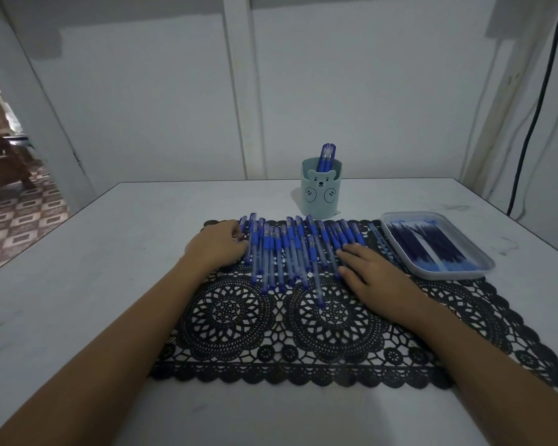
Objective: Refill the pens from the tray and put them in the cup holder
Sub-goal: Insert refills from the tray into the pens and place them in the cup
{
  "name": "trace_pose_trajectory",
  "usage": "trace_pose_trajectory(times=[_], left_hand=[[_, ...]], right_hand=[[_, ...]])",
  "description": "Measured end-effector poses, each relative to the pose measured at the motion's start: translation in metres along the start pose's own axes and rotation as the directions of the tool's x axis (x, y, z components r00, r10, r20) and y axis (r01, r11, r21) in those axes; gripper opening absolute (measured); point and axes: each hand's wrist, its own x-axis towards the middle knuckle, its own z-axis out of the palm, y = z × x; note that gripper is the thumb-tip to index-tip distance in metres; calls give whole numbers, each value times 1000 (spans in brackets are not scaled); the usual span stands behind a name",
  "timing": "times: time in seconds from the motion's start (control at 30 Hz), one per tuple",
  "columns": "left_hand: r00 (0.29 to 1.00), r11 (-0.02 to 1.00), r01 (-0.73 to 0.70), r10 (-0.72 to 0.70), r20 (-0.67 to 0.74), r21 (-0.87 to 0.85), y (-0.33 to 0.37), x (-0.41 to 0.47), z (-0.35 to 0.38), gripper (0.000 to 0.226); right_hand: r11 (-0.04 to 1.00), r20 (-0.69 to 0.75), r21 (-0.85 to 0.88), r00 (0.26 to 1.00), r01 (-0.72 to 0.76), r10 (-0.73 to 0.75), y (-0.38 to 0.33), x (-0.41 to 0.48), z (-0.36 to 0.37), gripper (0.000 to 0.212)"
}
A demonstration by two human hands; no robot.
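Several blue pens [290, 252] lie side by side in a row across the far part of a black lace mat [303, 333]. My left hand [218, 244] rests at the row's left end, fingers touching the outermost pens. My right hand [374, 273] lies flat at the row's right end, fingers straight against the pens. A pale tray [484, 268] with dark blue refills sits to the right of the mat. Behind the row stands a light-blue bear cup holder [321, 193] with a few pens upright in it.
The white table [94, 284] stands against a white wall. A black cable [538, 107] hangs down at the far right. A doorway at the left shows a tiled floor and a wooden chair [0, 149].
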Motion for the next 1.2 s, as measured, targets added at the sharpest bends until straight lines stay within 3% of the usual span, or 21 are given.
trace_pose_trajectory(times=[0.33, 0.5, 0.6, 0.73, 0.87, 1.03, 1.1, 1.2], left_hand=[[979, 994, 103, -94, -178, 41, 1, -7, 1, 21], [949, 980, -198, 185, -254, -27, 11, -42, -2, 33], [867, 895, -445, 423, -265, -24, 20, -72, 5, 31], [700, 724, -683, 686, -201, 93, 29, -87, 21, 28], [681, 699, -712, 711, -175, 67, 44, -95, 23, 20], [679, 691, -720, 720, -142, 63, 41, -94, 20, 32], [671, 681, -729, 730, -126, 66, 40, -96, 18, 34], [653, 664, -745, 745, -133, 65, 39, -97, 17, 35]], right_hand=[[998, -13, 62, 1000, -14, 15, 2, -2, 1, 44], [995, -214, 80, 976, 53, -35, -6, -3, -3, 42], [986, -357, -25, 919, 167, -165, -17, -6, -7, 48], [938, -216, -221, 924, 268, -315, -33, -11, -5, 55], [923, -128, -264, 938, 280, -322, -31, -11, 4, 30], [930, 16, -228, 956, 289, -293, -33, -14, -6, 10], [917, 11, -247, 947, 313, -320, -35, -16, -8, 10], [919, -12, -249, 947, 307, -320, -38, -17, -8, 26]])
